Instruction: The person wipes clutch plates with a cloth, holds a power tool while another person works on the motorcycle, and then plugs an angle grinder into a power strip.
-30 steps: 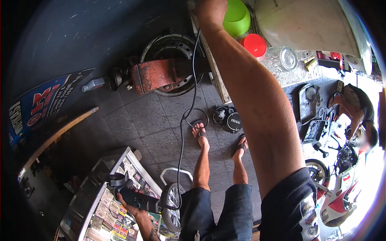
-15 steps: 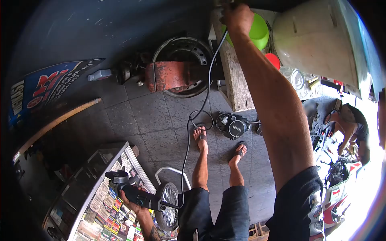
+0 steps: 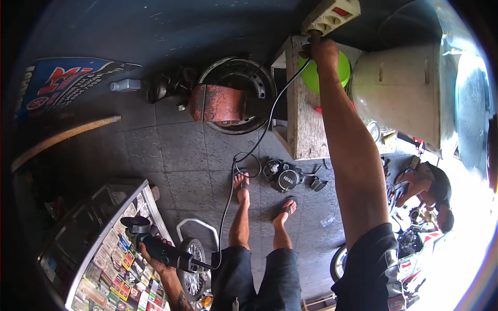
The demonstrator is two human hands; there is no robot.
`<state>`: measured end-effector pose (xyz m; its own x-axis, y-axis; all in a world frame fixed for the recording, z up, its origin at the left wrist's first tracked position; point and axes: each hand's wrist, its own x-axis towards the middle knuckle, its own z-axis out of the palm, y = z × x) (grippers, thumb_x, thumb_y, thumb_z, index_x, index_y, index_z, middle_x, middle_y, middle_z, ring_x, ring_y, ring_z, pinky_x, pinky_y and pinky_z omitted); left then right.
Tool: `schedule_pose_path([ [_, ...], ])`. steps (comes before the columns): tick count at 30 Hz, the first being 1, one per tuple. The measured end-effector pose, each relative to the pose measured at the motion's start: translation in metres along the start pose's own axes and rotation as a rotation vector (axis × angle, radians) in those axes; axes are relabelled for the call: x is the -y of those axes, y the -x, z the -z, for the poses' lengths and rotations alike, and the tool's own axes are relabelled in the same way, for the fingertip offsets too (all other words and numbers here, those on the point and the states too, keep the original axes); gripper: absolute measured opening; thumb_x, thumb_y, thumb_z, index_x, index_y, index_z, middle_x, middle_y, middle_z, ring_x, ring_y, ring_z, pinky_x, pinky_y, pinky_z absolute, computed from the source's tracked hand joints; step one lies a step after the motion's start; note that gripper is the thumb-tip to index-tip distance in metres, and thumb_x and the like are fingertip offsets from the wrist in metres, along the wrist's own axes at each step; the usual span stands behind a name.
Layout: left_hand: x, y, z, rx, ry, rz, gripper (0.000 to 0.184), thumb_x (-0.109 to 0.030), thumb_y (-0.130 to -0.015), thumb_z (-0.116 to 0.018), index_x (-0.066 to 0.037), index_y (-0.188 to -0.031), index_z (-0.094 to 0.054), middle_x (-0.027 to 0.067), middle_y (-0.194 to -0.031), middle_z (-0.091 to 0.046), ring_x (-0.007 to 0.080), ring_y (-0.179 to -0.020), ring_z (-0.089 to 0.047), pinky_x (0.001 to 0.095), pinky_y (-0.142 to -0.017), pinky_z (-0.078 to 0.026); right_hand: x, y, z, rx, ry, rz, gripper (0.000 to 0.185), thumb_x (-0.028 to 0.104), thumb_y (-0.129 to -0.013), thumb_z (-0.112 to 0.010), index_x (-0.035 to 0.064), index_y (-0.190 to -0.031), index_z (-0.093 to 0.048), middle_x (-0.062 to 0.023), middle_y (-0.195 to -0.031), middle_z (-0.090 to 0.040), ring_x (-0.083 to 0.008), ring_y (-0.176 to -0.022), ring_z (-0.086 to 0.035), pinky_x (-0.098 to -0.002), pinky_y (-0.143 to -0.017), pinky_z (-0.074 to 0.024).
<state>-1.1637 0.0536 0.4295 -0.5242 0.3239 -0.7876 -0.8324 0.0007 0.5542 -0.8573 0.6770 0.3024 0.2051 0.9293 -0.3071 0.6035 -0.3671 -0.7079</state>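
My left hand [image 3: 157, 260] is wrapped around the dark body of an angle grinder [image 3: 167, 252], held above a glass display case. Its disc and guard [image 3: 136, 223] point to the left. From the grinder's rear, a black cord [image 3: 270, 120] loops near my foot and rises to my right hand [image 3: 326, 54]. That arm is stretched far forward, and its fingers close on the cord's plug [image 3: 313, 37] at the near end of a white power strip [image 3: 332, 18] on the wall. Fingers partly cover the plug, so I cannot tell how far it sits in the socket.
A green bowl [image 3: 342, 70] stands on a wooden bench [image 3: 309, 129] beneath my right arm. An engine part [image 3: 287, 177] lies on the tiles near my feet. The display case [image 3: 116, 249] and a spoked wheel are at left. Another person [image 3: 433, 189] crouches by a motorcycle at right.
The view has shifted, bringing the power strip into sight. My right hand now has the plug at the strip's end. My left hand still holds the grinder over the display case.
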Motion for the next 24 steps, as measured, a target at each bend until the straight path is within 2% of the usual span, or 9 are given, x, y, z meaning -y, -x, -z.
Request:
schedule_pose_path([
  [3,0.005,0.001,-0.002,-0.063,0.014,-0.039,0.051,-0.051,-0.089,-0.055,-0.001,-0.099,-0.063,0.0114,-0.088,-0.069,0.0278,-0.074,-0.067,0.0435,-0.069,-0.057,0.001,0.017,0.003,-0.019,0.084,0.095,0.057,0.047,-0.092,-0.048,-0.0062,-0.089,-0.067,-0.0094,-0.065,-0.069,-0.0244,-0.074,-0.071,-0.0328,-0.076,-0.0533],
  [5,0.009,-0.001,0.001,-0.073,0.033,-0.012,0.05,-0.051,-0.089,-0.056,-0.002,-0.099,-0.064,0.0111,-0.088,-0.069,0.0279,-0.074,-0.067,0.0436,-0.07,-0.057,0.003,0.032,0.004,0.064,-0.151,0.03,0.055,0.046,-0.093,-0.048,-0.0054,-0.092,-0.067,-0.0108,-0.067,-0.069,-0.0264,-0.077,-0.071,-0.0351,-0.077,-0.0531],
  [6,0.011,-0.001,-0.001,-0.075,0.044,0.009,0.049,-0.05,-0.09,-0.056,-0.002,-0.1,-0.064,0.0108,-0.088,-0.069,0.0281,-0.075,-0.066,0.0437,-0.071,-0.057,0.005,0.04,0.005,0.068,-0.146,0.033,0.055,0.046,-0.093,-0.048,-0.0054,-0.092,-0.067,-0.0108,-0.067,-0.069,-0.0264,-0.077,-0.071,-0.0351,-0.077,-0.0531],
  [8,0.015,-0.002,-0.007,-0.047,0.078,0.008,0.051,-0.051,-0.089,-0.057,-0.001,-0.098,-0.064,0.0112,-0.086,-0.068,0.0283,-0.076,-0.065,0.0436,-0.072,-0.056,0.014,0.058,0.005,-0.069,0.141,0.072,0.051,0.043,-0.093,-0.048,-0.0047,-0.092,-0.066,-0.012,-0.069,-0.07,-0.0278,-0.075,-0.07,-0.0367,-0.077,-0.0532],
  [9,0.016,-0.001,-0.012,-0.042,0.09,0.017,0.052,-0.051,-0.088,-0.058,0.0,-0.097,-0.064,0.0115,-0.085,-0.068,0.0283,-0.075,-0.065,0.0434,-0.072,-0.056,0.02,0.071,0.004,-0.058,0.045,0.02,0.049,0.041,-0.093,-0.049,-0.0048,-0.09,-0.066,-0.0161,-0.073,-0.069,-0.0333,-0.079,-0.069,-0.0415,-0.077,-0.0522],
  [10,0.016,0.0,-0.016,-0.038,0.1,0.029,0.053,-0.052,-0.088,-0.058,0.001,-0.096,-0.064,0.0118,-0.085,-0.068,0.0283,-0.075,-0.065,0.0432,-0.072,-0.056,0.01,0.067,-0.002,-0.058,0.047,0.018,0.049,0.041,-0.093,-0.049,-0.0048,-0.09,-0.066,-0.0161,-0.073,-0.069,-0.0333,-0.079,-0.069,-0.0415,-0.077,-0.0522],
  [15,0.017,0.003,-0.02,-0.052,0.08,0.029,0.054,-0.052,-0.087,-0.059,0.001,-0.095,-0.064,0.0125,-0.086,-0.068,0.0285,-0.074,-0.066,0.0425,-0.071,-0.057,-0.024,0.071,-0.034,-0.18,-0.107,0.118,0.046,0.037,-0.093,-0.052,-0.0069,-0.089,-0.063,-0.031,-0.087,-0.063,-0.0476,-0.088,-0.059,-0.0515,-0.078,-0.0454],
  [20,0.019,0.001,-0.011,-0.066,0.085,0.027,0.053,-0.051,-0.087,-0.059,0.001,-0.096,-0.063,0.0128,-0.087,-0.068,0.029,-0.075,-0.066,0.042,-0.069,-0.058,-0.02,0.115,-0.033,-0.226,-0.07,0.202,0.044,0.035,-0.094,-0.05,-0.0067,-0.087,-0.061,-0.0319,-0.09,-0.061,-0.0486,-0.089,-0.058,-0.052,-0.079,-0.0444],
  [24,0.026,0.003,-0.021,-0.101,0.094,-0.015,0.056,-0.056,-0.086,-0.058,-0.001,-0.097,-0.063,0.0134,-0.083,-0.067,0.0267,-0.072,-0.066,0.0412,-0.067,-0.059,-0.026,0.141,-0.039,-0.177,-0.119,0.109,0.042,0.031,-0.096,-0.046,-0.0062,-0.084,-0.059,-0.0291,-0.084,-0.062,-0.0474,-0.084,-0.059,-0.0517,-0.076,-0.0438],
])
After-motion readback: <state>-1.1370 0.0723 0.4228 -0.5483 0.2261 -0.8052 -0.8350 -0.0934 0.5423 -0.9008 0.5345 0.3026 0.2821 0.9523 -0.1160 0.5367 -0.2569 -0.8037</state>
